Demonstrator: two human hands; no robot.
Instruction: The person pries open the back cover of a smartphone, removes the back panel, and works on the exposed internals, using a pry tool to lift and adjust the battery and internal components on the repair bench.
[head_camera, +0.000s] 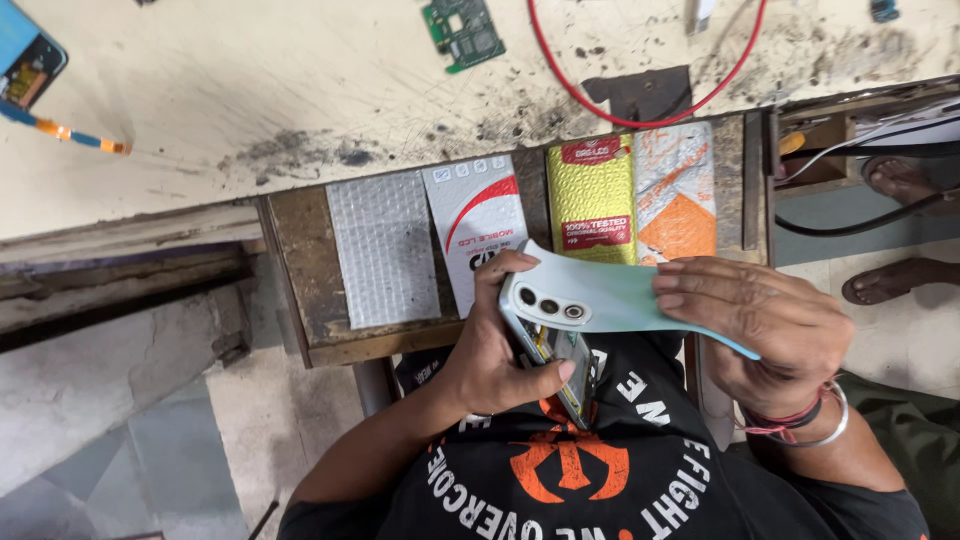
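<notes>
My left hand grips a smartphone by its edge, close to my chest. The phone's pale green back cover, with three camera rings, is lifted partly off the body. My right hand holds the far end of this cover, fingers on top, bending it upward. The opened side shows the phone's inner parts. A black shirt with orange and white print fills the bottom of the view.
An open wooden drawer holds a silver bubble pouch, a white and red box, a yellow packet and an orange packet. On the bench top lie a green circuit board and a red wire. Sandalled feet at right.
</notes>
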